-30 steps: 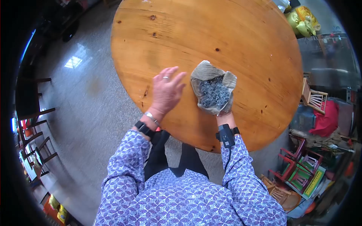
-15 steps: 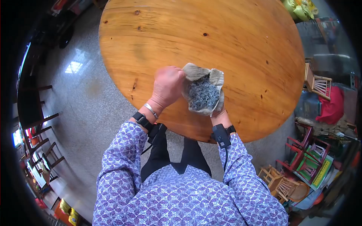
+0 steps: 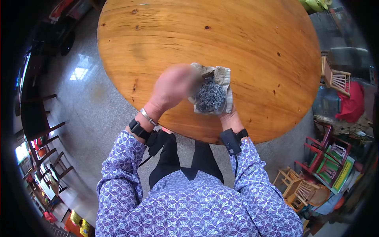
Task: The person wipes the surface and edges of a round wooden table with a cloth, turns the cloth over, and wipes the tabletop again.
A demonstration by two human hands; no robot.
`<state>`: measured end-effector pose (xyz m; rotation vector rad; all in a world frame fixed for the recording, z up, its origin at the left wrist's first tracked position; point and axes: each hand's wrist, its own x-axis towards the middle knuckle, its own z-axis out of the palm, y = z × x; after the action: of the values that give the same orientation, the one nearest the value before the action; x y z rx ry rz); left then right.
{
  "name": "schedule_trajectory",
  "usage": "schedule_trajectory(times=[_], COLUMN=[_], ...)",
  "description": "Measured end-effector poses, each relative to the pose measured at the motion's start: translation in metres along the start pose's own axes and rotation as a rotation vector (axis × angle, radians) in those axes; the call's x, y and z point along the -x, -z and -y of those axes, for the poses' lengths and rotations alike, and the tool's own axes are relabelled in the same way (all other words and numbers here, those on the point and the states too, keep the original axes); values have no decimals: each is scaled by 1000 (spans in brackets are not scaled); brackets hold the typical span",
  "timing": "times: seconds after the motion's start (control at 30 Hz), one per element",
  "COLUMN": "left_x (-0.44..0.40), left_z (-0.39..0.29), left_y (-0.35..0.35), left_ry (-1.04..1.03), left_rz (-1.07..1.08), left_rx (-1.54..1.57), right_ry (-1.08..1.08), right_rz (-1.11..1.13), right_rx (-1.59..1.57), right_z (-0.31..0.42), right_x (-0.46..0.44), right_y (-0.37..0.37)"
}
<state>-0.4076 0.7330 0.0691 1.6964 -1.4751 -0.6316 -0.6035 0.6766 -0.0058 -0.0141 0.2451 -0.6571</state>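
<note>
A grey-beige cloth (image 3: 223,76), its edges folded back, lies open around a heap of small silvery metal-like pieces (image 3: 210,94). From below and the right, my right hand (image 3: 229,116) holds this bundle up over the near part of the round wooden table; its fingers are hidden beneath the cloth. My left hand (image 3: 177,85) is at the bundle's left edge, overlapping it in view. Motion blurs its fingers, so whether they grip the cloth cannot be made out.
The round wooden table (image 3: 244,47) stands before me. On the right are a bamboo chair (image 3: 338,81), a red cloth (image 3: 351,103), small red-framed chairs (image 3: 316,156) and more bamboo chairs (image 3: 298,189). Dark furniture (image 3: 33,106) stands at the left.
My left hand, spread and apart from the cloth a second ago, has closed in, moved to its left edge and is now blurred. My right hand and the bundle have shifted left in view.
</note>
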Motion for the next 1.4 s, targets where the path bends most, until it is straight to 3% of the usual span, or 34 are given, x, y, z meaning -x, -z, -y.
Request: schedule_trajectory(times=[0.07, 0.2, 0.3, 0.4, 0.5, 0.7, 0.8, 0.9, 1.0, 1.03, 1.1, 1.2, 1.27, 1.4], left_x=[1, -2, -6, -12, -23, -24, -22, -8, 5, 4, -1, -5, -6, 5], left_z=[-14, -10, -16, -5, 7, 31, 22, 11, 19, 19, 21, 13, 7, 26], left_y=[-2, -20, -29, -35, -24, -29, -30, -48, -61, -63, -69, -68, -66, -52], left_ry=[-20, -153, -235, 8, 237, 56, 338, 383, 341, 433, 283, 78, -6, -29], left_rz=[55, -57, -120, -125, -154, -37, 62, -105, -41, -29, -9, 5, -18, -114], left_rx=[-165, -330, -377, -137, 27, 44, 248, 659, 452, 584, 417, 136, 26, -100], right_ry=[-19, 27, -54, -51, -43, 70, 98, 117, 131, 137, 151, 194, 260, 541], right_rz=[-19, -147, -184, -198, -279, -487, -529, -554, -565, -567, -565, -574, -582, -632], right_rx=[32, 67, 284, 604, 542, 377, 363, 365, 394, 412, 464, 643, 921, 1885], right_z=[0, -5, 0, 2, 0, 4, 10, 14, 18, 20, 27, 54, 82, 113], right_x=[2, 6, 10, 18, 33, 74, 94, 105, 106, 106, 106, 105, 101, 66], right_y=[1, -19, -33, -34, -34, 20, 29, 34, 35, 34, 31, 14, -4, -28])
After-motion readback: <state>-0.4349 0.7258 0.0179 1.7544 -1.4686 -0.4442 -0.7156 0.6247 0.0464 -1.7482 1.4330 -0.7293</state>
